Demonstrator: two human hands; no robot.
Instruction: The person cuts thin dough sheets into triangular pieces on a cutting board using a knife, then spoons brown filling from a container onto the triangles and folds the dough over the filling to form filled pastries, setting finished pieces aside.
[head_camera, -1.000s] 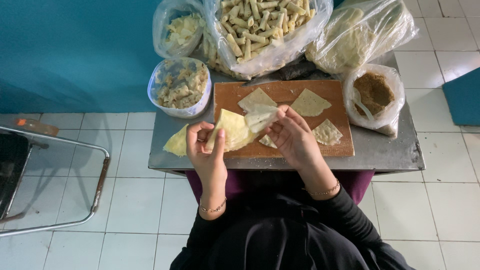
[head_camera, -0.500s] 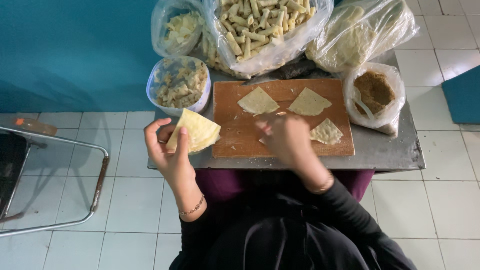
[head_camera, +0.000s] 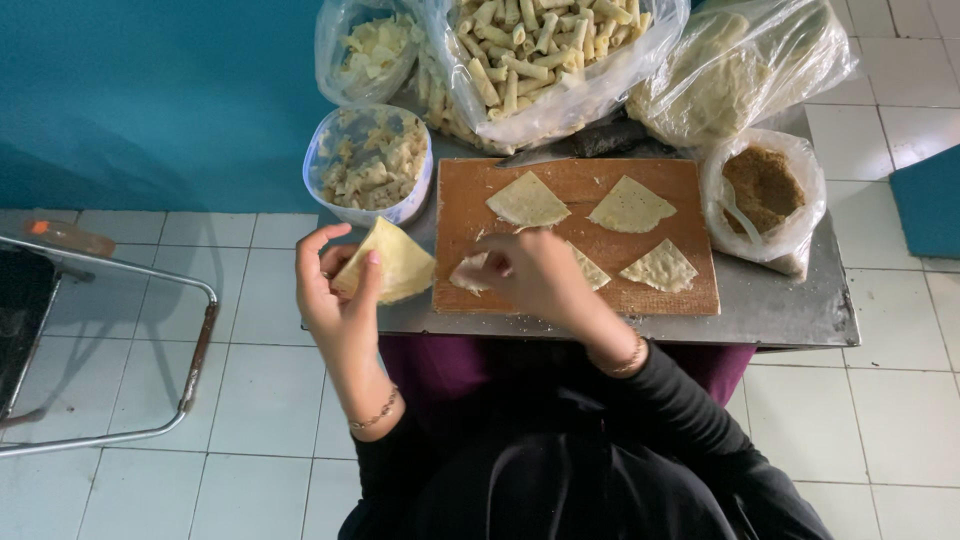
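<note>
My left hand (head_camera: 335, 290) sits off the table's (head_camera: 790, 310) left edge, thumb and fingers curled around a small stack of pale yellow wrapper triangles (head_camera: 395, 262), pinching it by one corner. Just beyond it a tub (head_camera: 368, 165) holds scraps of filled pastry, and behind that a big clear bag (head_camera: 545, 60) is heaped with finished rolls, so by my reckoning a good share of the work is done.

My right hand (head_camera: 530, 275) lies on the wooden board (head_camera: 580, 235), fingertips pressed together on one wrapper (head_camera: 470, 272) at the board's near left corner; I cannot tell if it is lifted or flat.

Three more triangles (head_camera: 630, 205) lie flat and bare on the board, unfilled. At the far right, the bag of brown filling (head_camera: 765, 190) with its spoon is untouched, so filling and rolling these remain.
</note>
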